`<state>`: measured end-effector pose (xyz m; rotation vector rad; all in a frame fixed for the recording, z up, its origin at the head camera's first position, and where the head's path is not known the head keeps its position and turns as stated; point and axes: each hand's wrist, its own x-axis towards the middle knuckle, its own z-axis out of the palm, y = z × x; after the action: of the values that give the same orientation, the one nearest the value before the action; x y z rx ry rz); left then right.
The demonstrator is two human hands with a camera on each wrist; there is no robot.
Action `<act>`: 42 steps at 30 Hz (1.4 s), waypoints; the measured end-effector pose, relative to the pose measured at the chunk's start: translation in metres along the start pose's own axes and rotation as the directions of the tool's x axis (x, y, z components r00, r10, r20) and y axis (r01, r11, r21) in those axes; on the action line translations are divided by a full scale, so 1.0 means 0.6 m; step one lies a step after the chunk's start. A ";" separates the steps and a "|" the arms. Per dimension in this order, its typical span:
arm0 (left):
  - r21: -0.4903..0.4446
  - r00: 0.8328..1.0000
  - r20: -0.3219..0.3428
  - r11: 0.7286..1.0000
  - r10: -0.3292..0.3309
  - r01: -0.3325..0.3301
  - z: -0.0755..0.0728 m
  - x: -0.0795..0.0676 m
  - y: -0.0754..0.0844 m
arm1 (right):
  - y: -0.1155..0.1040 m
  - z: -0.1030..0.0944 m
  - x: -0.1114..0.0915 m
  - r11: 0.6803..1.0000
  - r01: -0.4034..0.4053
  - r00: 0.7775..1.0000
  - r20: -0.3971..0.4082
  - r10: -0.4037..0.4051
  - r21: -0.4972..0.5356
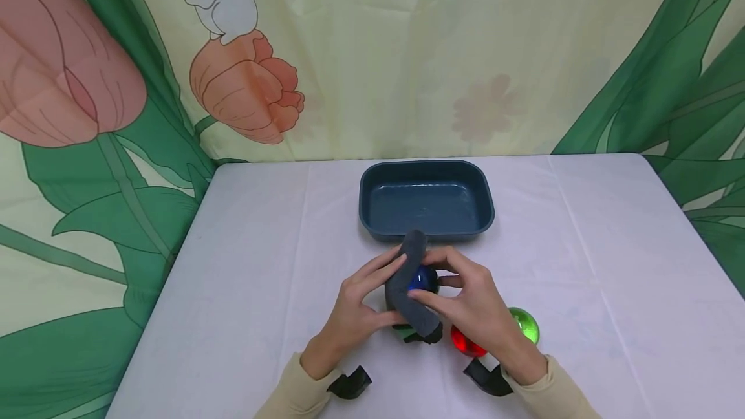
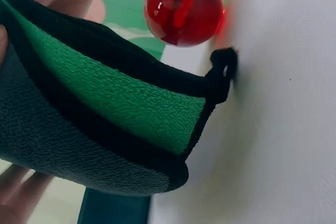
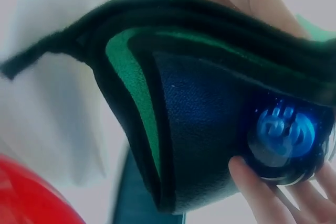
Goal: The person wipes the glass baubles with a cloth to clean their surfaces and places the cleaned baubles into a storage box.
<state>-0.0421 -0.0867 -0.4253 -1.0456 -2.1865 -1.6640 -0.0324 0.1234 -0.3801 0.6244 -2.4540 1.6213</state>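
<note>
A folded dark grey cloth (image 1: pixel 400 290) with a green terry inside and black trimmed edges stands off the table in front of me. My left hand (image 1: pixel 354 306) grips it from the left, thumb near its lower end and fingers higher up. On the other side, my right hand (image 1: pixel 474 296) pinches a shiny blue ball (image 1: pixel 427 278) against the cloth. In the right wrist view the blue ball (image 3: pixel 286 135) lies against the cloth's dark face, with fingertips on it. A clear red ball (image 2: pixel 184 9) and a green ball (image 1: pixel 526 324) lie by my right wrist, which partly hides them.
Just beyond my hands is a dark blue rectangular tray (image 1: pixel 427 202). White cloth covers the table (image 1: pixel 279 244), and a printed curtain (image 1: pixel 378 50) hangs behind its far edge. Black straps (image 1: pixel 351 383) show at both wrists.
</note>
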 end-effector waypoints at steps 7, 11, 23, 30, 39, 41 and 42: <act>-0.035 1.000 0.003 0.999 0.003 -0.003 -0.004 -0.004 -0.004 | 0.000 0.004 -0.001 1.000 -0.014 1.000 0.006 0.013 0.028; -0.035 1.000 0.025 0.999 -0.006 0.007 -0.005 -0.003 -0.004 | 0.003 0.008 -0.001 1.000 0.000 1.000 0.008 0.000 0.031; -0.041 0.998 0.029 0.998 -0.051 0.052 0.003 0.000 -0.005 | 0.006 0.011 0.001 0.999 0.042 0.999 0.001 -0.042 0.017; -0.069 0.999 -0.012 0.996 -0.049 0.048 0.005 0.002 -0.008 | 0.002 0.007 0.002 1.000 0.012 1.000 0.018 -0.012 0.012; -0.096 0.995 -0.071 0.994 -0.063 0.056 0.007 0.001 -0.004 | 0.003 -0.013 0.000 1.000 -0.007 0.985 0.172 0.005 0.009; -0.112 0.995 -0.073 0.992 -0.073 0.064 0.003 0.001 -0.004 | 0.004 -0.016 0.000 1.000 0.008 0.979 0.205 -0.009 0.004; -0.118 0.994 -0.074 0.991 -0.076 0.067 0.000 0.001 -0.003 | 0.004 -0.017 0.000 1.000 0.016 0.976 0.218 -0.015 -0.002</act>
<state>-0.0436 -0.0868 -0.4266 -0.9230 -2.1239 -1.8498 -0.0348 0.1337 -0.3781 0.8622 -2.5937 1.6200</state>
